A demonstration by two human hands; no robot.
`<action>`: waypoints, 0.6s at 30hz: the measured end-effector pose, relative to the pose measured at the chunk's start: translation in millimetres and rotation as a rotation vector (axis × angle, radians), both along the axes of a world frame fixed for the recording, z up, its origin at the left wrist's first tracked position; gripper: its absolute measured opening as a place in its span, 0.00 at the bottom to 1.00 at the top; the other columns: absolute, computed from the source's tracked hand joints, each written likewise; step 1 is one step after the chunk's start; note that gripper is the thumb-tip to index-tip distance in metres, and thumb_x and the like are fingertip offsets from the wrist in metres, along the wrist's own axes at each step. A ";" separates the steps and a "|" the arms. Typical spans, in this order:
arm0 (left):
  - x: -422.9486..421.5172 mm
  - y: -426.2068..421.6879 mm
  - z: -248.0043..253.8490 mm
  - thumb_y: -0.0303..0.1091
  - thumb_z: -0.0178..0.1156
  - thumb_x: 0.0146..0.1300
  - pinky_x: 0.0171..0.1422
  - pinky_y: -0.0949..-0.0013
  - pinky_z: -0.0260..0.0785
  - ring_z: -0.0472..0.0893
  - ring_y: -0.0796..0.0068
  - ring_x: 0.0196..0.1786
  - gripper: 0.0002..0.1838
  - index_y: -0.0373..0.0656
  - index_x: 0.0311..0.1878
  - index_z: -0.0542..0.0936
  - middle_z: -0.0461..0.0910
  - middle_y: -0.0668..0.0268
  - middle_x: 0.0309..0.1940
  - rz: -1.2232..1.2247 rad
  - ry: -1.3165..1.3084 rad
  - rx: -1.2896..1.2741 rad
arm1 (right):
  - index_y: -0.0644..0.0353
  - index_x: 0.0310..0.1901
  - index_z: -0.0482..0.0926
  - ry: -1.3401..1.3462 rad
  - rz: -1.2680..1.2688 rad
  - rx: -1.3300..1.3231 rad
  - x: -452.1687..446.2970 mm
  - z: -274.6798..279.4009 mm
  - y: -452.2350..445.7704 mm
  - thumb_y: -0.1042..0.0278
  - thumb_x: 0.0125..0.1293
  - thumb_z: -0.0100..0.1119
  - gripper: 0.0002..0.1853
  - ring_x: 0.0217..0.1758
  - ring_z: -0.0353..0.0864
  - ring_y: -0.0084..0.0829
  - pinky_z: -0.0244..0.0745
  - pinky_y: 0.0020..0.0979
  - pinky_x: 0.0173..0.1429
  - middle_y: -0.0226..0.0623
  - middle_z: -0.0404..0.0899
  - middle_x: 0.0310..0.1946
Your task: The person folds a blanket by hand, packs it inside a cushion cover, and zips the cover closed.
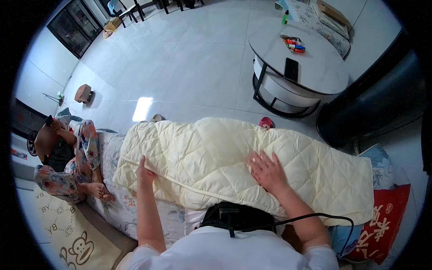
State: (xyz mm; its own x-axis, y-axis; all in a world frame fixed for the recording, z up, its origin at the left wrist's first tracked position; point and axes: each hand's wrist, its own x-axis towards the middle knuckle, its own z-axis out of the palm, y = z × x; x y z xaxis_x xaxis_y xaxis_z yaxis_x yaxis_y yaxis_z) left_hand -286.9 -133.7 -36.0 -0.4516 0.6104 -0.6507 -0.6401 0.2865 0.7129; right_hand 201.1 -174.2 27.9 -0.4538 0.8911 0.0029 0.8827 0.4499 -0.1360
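Quilt (211,155), one, cream, stitched: lying flat under the right fingers and reaching past both hands to either side. Right hand (269,174): palm down on the quilt, fingers slightly spread. Left hand (145,174): at the quilt's near edge, thumb raised; other fingers largely hidden, so whether they pinch the edge cannot be told. Step in hand, as judged: arranging the quilt. Next move, as judged: calls for a sure hold on the edge and even pressure from the right palm. Table (323,67), round: beyond the right fingers, well apart, bearing a phone (291,69).
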 end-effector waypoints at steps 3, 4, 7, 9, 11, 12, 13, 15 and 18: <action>-38.1 -1.1 -8.5 0.41 0.56 0.65 0.48 0.59 0.75 0.80 0.60 0.43 0.19 0.38 0.52 0.75 0.80 0.57 0.43 -0.004 0.077 0.188 | 0.42 0.66 0.65 0.024 0.035 0.029 -0.9 -0.3 -0.8 0.52 0.67 0.51 0.26 0.73 0.54 0.39 0.46 0.53 0.73 0.32 0.60 0.69; -54.7 -5.5 -9.5 0.40 0.56 0.65 0.48 0.59 0.74 0.80 0.60 0.43 0.18 0.38 0.52 0.75 0.80 0.56 0.43 0.054 0.058 0.459 | 0.42 0.66 0.66 0.023 0.026 0.034 -1.6 -0.4 -0.4 0.51 0.67 0.50 0.25 0.73 0.55 0.39 0.47 0.53 0.73 0.33 0.61 0.68; -92.0 -37.0 6.5 0.36 0.53 0.65 0.47 0.61 0.74 0.80 0.59 0.44 0.17 0.33 0.50 0.75 0.79 0.54 0.44 -0.105 1.140 0.336 | 0.43 0.64 0.68 -0.026 0.031 0.016 1.9 -1.2 -0.2 0.51 0.67 0.50 0.25 0.72 0.56 0.39 0.47 0.52 0.73 0.33 0.63 0.67; -97.3 -55.7 15.7 0.34 0.51 0.65 0.48 0.60 0.73 0.79 0.58 0.45 0.18 0.30 0.52 0.73 0.78 0.52 0.44 -0.018 1.358 0.188 | 0.43 0.64 0.69 -0.006 0.040 0.001 3.8 0.3 0.8 0.51 0.67 0.50 0.24 0.72 0.56 0.39 0.47 0.52 0.73 0.33 0.64 0.67; -93.4 -70.2 15.4 0.34 0.51 0.65 0.48 0.59 0.73 0.79 0.57 0.47 0.19 0.29 0.53 0.72 0.77 0.51 0.45 0.080 1.276 0.128 | 0.43 0.63 0.70 0.017 0.053 -0.005 2.8 1.9 3.0 0.51 0.67 0.50 0.24 0.72 0.56 0.39 0.47 0.52 0.73 0.33 0.65 0.66; -71.5 -75.5 13.9 0.33 0.50 0.64 0.49 0.58 0.74 0.79 0.57 0.47 0.19 0.29 0.54 0.71 0.77 0.51 0.46 0.161 1.020 0.183 | 0.44 0.62 0.70 0.012 0.052 -0.017 2.7 1.4 3.8 0.51 0.67 0.50 0.23 0.72 0.56 0.38 0.48 0.52 0.73 0.33 0.65 0.66; -48.1 -78.9 13.2 0.32 0.50 0.64 0.49 0.58 0.74 0.79 0.58 0.47 0.20 0.29 0.55 0.70 0.76 0.51 0.47 0.236 0.762 0.238 | 0.44 0.62 0.71 0.005 0.048 -0.029 2.8 1.1 4.5 0.51 0.67 0.50 0.23 0.72 0.56 0.38 0.48 0.51 0.73 0.33 0.65 0.66; -44.8 -88.9 -1.4 0.32 0.50 0.64 0.49 0.58 0.75 0.79 0.58 0.47 0.20 0.29 0.56 0.69 0.76 0.51 0.48 0.306 0.507 0.293 | 0.44 0.62 0.70 0.013 0.056 -0.043 3.5 2.8 4.9 0.51 0.67 0.50 0.23 0.72 0.56 0.38 0.47 0.51 0.73 0.34 0.65 0.66; -57.9 -101.7 -42.7 0.33 0.51 0.64 0.51 0.57 0.75 0.79 0.58 0.49 0.20 0.30 0.55 0.70 0.75 0.52 0.50 0.342 0.438 0.026 | 0.47 0.63 0.69 0.056 0.059 -0.100 11.0 2.8 -3.3 0.50 0.66 0.51 0.25 0.72 0.57 0.40 0.48 0.51 0.73 0.36 0.64 0.66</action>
